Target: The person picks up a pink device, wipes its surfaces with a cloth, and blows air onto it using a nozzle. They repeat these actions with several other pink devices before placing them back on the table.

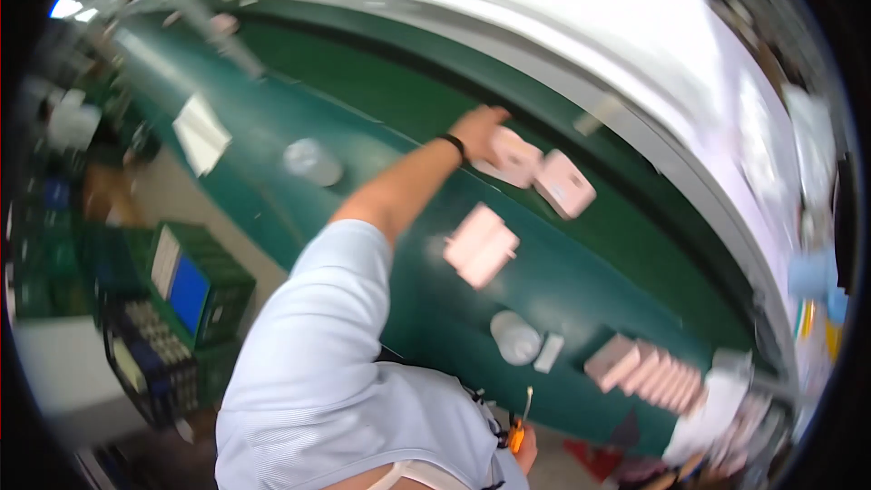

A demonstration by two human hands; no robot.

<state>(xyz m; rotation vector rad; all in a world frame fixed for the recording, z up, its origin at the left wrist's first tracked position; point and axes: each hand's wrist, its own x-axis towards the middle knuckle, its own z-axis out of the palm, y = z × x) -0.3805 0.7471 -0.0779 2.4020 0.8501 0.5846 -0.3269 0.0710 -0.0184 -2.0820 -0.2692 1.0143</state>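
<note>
Here's the pale pink box [517, 161], right at the left hand [479, 134], fingers over its near end! Rounded corners on this one, a broad face turned up, a small dark mark on it, too blurred to call slot or print. It lies slantwise, the free end reaching out to the right of that hand. Gripped or merely touched? The blur won't say. And down at the right hand [528, 455], there's the orange tool [517, 438], small and bright, held against the fingers, a slim pale length showing just beyond it, its lower part hidden!
</note>
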